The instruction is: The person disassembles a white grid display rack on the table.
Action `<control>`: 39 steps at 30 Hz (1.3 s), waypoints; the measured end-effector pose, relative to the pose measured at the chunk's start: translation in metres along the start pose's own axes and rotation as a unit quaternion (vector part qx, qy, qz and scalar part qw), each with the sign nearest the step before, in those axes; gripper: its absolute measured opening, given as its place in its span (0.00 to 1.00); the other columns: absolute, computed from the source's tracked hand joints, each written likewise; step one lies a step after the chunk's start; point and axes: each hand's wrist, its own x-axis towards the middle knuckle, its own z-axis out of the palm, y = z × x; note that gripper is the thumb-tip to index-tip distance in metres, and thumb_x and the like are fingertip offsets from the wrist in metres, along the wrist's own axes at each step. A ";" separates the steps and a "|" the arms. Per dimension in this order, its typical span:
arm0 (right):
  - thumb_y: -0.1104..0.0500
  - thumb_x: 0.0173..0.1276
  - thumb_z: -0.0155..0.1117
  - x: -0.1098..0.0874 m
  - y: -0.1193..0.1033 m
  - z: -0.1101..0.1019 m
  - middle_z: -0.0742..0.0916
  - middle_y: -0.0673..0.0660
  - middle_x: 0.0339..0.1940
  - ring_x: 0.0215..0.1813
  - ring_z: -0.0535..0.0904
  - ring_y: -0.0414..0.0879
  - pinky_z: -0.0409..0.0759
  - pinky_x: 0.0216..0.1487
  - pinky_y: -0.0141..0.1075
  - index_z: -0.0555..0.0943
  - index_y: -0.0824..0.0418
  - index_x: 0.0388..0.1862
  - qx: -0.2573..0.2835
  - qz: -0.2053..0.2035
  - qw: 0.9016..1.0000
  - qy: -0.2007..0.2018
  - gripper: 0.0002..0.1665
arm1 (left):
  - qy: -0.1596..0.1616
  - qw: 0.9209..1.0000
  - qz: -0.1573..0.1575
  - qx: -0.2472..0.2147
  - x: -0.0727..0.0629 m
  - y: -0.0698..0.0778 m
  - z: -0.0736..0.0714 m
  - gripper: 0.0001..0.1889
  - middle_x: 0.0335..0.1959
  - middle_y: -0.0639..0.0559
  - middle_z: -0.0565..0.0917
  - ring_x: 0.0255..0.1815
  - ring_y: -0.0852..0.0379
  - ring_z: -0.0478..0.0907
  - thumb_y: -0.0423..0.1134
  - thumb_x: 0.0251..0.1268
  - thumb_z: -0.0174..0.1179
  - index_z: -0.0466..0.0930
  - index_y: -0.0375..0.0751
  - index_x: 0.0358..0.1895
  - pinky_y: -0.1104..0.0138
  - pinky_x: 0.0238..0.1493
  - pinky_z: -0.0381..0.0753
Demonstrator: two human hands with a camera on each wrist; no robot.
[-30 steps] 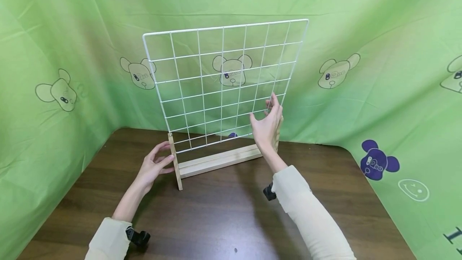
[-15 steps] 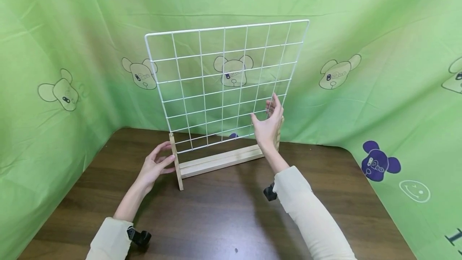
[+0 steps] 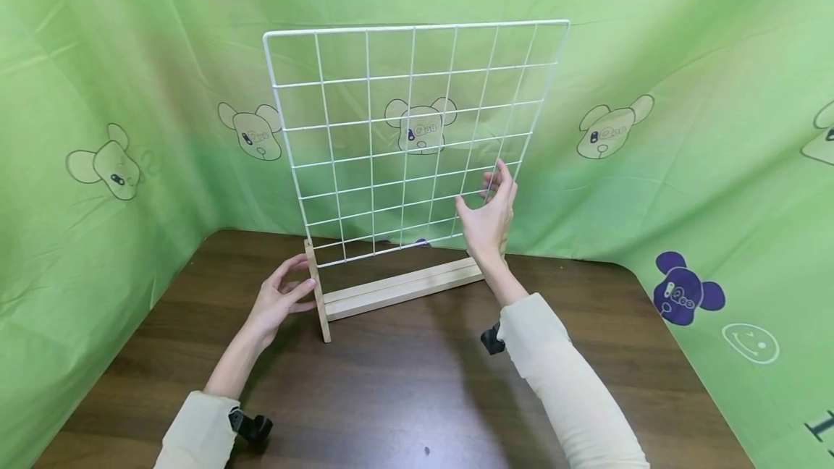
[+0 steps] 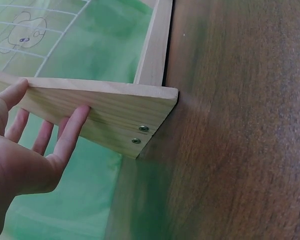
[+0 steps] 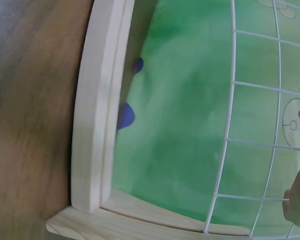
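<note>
A white wire grid panel (image 3: 407,116) stands upright in a pale wooden stand with a base bar (image 3: 404,289) and two side boards. My left hand (image 3: 274,302) holds the left side board (image 4: 90,102): thumb at the front edge, a finger against the outer face, other fingers partly behind it. My right hand (image 3: 489,226) grips the grid's lower right part, thumb in front and fingers reaching behind. In the right wrist view, only part of the hand (image 5: 298,202) shows, at the edge. There, the grid meets the right side board (image 5: 115,223); its bottom wire stands above the base bar.
The stand rests on a dark brown wood-grain table (image 3: 391,389). Green cloth (image 3: 163,13) printed with bear heads hangs behind and at both sides. Two screw heads (image 4: 143,128) show on the left board's outer face. Black wrist cameras (image 3: 250,425) sit at both sleeves.
The grid has risen, its top edge higher and its bottom wire farther above the base bar. My right hand has moved slightly up and right with it. The left hand stays in place.
</note>
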 end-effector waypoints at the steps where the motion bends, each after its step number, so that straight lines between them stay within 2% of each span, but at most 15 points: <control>1: 0.71 0.49 0.73 0.001 -0.001 0.000 0.73 0.57 0.55 0.56 0.72 0.53 0.76 0.57 0.33 0.59 0.57 0.72 0.000 0.001 1.000 0.000 0.53 | 0.001 1.000 0.000 -0.001 0.000 0.000 0.000 0.30 0.64 0.46 0.64 0.47 0.58 0.77 0.32 0.67 0.60 0.61 0.39 0.70 0.51 0.48 0.83; 7: 0.70 0.50 0.73 0.004 -0.009 -0.001 0.73 0.56 0.57 0.57 0.72 0.56 0.77 0.57 0.38 0.59 0.54 0.73 -0.002 0.009 1.000 -0.006 0.53 | 0.002 1.000 0.003 -0.005 0.000 0.001 0.000 0.29 0.63 0.47 0.65 0.46 0.58 0.77 0.32 0.67 0.61 0.62 0.39 0.70 0.47 0.50 0.80; 14: 0.69 0.51 0.73 0.004 -0.015 -0.003 0.73 0.54 0.57 0.55 0.74 0.56 0.78 0.52 0.36 0.58 0.51 0.73 -0.018 0.021 1.000 -0.011 0.53 | 0.000 1.000 0.002 -0.004 0.000 0.000 0.000 0.30 0.64 0.47 0.64 0.46 0.58 0.77 0.33 0.67 0.61 0.62 0.39 0.70 0.47 0.49 0.81; 19: 0.68 0.51 0.73 0.007 -0.018 -0.004 0.72 0.53 0.58 0.56 0.74 0.54 0.79 0.50 0.36 0.58 0.50 0.74 -0.023 0.025 0.999 -0.007 0.53 | -0.001 1.000 0.003 -0.002 -0.001 0.000 0.002 0.30 0.63 0.49 0.65 0.46 0.58 0.77 0.33 0.66 0.61 0.62 0.40 0.70 0.44 0.51 0.78; 26: 0.73 0.50 0.72 0.010 -0.024 -0.007 0.72 0.56 0.56 0.57 0.70 0.47 0.75 0.57 0.30 0.58 0.57 0.73 0.005 0.015 1.000 0.005 0.53 | -0.002 1.000 0.000 -0.002 -0.001 0.002 0.003 0.30 0.63 0.47 0.65 0.47 0.59 0.77 0.33 0.67 0.61 0.62 0.39 0.70 0.49 0.49 0.81; 32: 0.76 0.49 0.70 0.015 -0.027 -0.007 0.72 0.60 0.55 0.57 0.69 0.52 0.75 0.58 0.34 0.58 0.60 0.72 0.035 -0.002 0.999 0.016 0.52 | 0.000 1.000 -0.002 -0.003 -0.001 0.002 0.004 0.29 0.63 0.48 0.65 0.47 0.58 0.76 0.32 0.66 0.61 0.63 0.40 0.70 0.49 0.49 0.82; 39: 0.78 0.47 0.70 0.020 -0.036 -0.011 0.72 0.58 0.53 0.56 0.69 0.53 0.75 0.58 0.37 0.59 0.62 0.72 0.061 -0.016 0.998 0.031 0.52 | 0.000 1.000 0.001 -0.003 -0.001 0.000 0.005 0.28 0.62 0.50 0.66 0.47 0.57 0.77 0.32 0.66 0.61 0.64 0.42 0.69 0.52 0.47 0.83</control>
